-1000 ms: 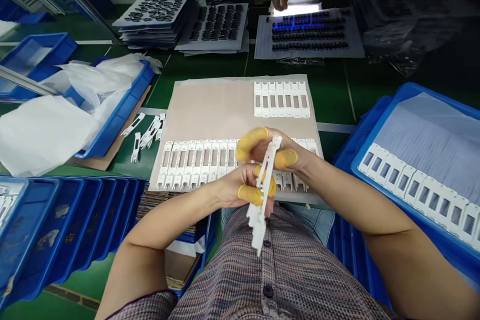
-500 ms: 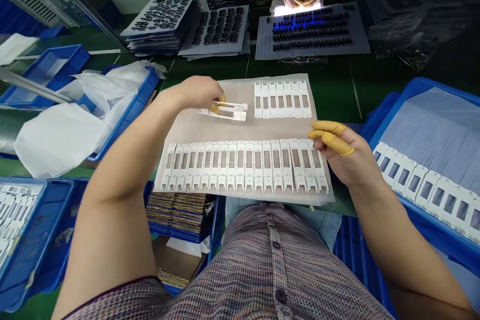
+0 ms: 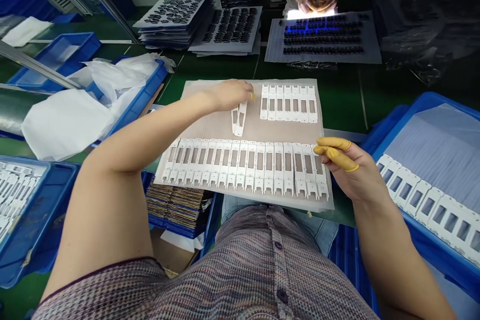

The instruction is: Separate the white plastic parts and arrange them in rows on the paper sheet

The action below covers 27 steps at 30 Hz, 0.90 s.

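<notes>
My left hand [image 3: 232,95] rests on the upper middle of a beige sheet [image 3: 285,132], its yellow finger cots mostly hidden. It is on a pair of joined white plastic frames [image 3: 238,121], which lie lengthwise with their upper end under my hand. My right hand [image 3: 337,160] hovers open and empty, with yellow cots on two fingers. Its fingertips are just above the right end of a long row of white frames [image 3: 247,167]. A shorter row of white frames [image 3: 288,103] lies at the sheet's upper right.
A blue tray [image 3: 423,195] of white frames lies to my right, and another [image 3: 45,210] lies to my left. Bagged white plastic fills a blue tray [image 3: 123,92]. Beyond, a co-worker's hands [image 3: 315,4] work at a lit panel [image 3: 311,13] behind grey sheets of dark parts [image 3: 322,35].
My left hand has moved right along the sheet, and the frames have turned from crosswise to lengthwise. My right hand has barely moved, and the view has shifted slightly.
</notes>
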{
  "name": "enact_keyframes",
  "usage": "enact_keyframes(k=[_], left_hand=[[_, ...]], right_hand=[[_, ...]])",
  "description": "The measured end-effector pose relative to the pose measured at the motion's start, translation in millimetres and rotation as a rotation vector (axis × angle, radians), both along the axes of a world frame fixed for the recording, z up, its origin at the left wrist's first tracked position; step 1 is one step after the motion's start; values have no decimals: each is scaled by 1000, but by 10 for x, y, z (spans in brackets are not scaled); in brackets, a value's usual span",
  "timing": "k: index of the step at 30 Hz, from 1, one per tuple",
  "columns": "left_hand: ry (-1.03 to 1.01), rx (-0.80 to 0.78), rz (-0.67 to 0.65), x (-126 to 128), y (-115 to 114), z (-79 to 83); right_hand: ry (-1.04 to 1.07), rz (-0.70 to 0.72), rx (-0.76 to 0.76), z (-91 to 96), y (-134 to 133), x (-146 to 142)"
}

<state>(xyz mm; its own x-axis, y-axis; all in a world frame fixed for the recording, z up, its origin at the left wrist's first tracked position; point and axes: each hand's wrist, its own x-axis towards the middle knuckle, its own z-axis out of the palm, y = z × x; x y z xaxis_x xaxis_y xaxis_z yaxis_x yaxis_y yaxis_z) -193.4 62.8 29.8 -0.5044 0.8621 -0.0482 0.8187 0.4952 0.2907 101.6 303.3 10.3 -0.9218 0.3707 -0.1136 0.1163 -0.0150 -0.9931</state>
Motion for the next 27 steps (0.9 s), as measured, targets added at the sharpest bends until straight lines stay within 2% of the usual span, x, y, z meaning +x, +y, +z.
enact_keyframes(k=[2,5,8,11,14,23,27], left_hand=[[1,-16,62,45,-183,-6],[-71,-10,170,169,-446,-117],[-139,12,161,312,-597,-287],[-143,31,142,403,-618,-420],[-138,41,138,429,-593,-480],[-82,-7,52,539,-620,-465],[-12,-83,15,574,-563,-471]], right_hand=[[-14,3,-27,-46,16,23],[-44,-2,-94,-117,31,37],[-64,8,-138,-129,-8,-16],[-53,54,-137,-75,-102,-121],[-14,109,-117,-23,-192,-207],[-56,160,-75,-85,-234,-205],[-67,157,-95,-95,-236,-199]])
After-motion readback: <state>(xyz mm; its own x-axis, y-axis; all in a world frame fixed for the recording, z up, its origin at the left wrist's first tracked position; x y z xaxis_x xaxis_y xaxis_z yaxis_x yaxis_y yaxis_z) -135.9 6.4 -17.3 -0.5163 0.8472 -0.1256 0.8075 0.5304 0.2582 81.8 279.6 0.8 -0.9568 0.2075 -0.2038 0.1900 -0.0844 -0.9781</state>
